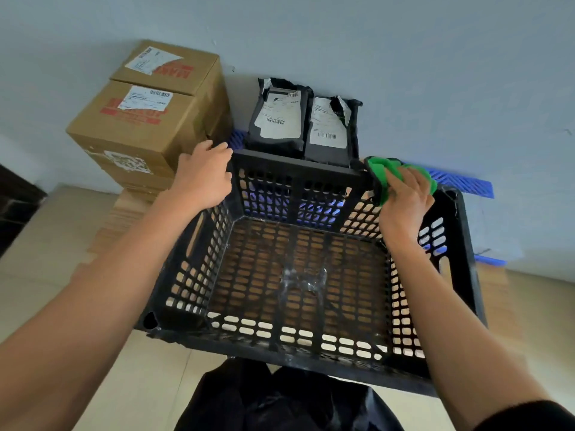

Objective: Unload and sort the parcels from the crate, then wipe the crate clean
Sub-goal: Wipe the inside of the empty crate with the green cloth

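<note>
Head view looked down into the black perforated plastic crate (298,275), which stood emptied on the tiled floor, so wiping was likely the step in hand. At its far-left corner the left hand (202,178) curled over the rim, seemingly to steady it. At the far-right corner the right hand (404,197) pressed a bright green cloth (385,172) onto the rim, fingers wrapped round it. Beyond, 2 dark grey labelled mailer bags (305,119) leaned on the wall beside 2 stacked brown cardboard boxes (146,113), apparently sorted by type.
</note>
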